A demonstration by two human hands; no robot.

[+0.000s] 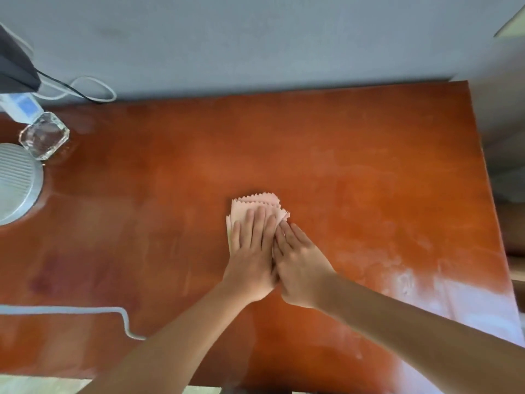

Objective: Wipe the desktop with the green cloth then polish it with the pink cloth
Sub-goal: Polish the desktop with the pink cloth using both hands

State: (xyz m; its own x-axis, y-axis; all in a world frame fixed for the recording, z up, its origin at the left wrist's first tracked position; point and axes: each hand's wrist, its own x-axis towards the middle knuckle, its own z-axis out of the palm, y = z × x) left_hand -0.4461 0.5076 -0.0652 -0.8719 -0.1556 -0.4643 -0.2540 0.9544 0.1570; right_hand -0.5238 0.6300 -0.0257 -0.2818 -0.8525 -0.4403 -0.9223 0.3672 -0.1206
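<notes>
Pink cloth (257, 207): folded, mid-desktop, zigzag edges toward wall.
Left hand (251, 251): flat, fingers straight, pressed on cloth.
Right hand (298, 260): flat, touching left hand, fingertips at cloth's right edge.
Desktop (355, 172): bare wood around cloth; right edge near.
Clutter: glass dish (44, 135), round fan (17, 183), far left.

Your left hand (251, 251) lies flat, palm down, its fingers straight and close together, pointing toward the far side. Your right hand (298, 265) lies flat just to its right, angled so that its fingers point far and left; its fingertips overlap the edge of your left hand's fingers. Both bare forearms reach in from the near edge, the left from near-left, the right from near-right, and meet at the hands.
</notes>
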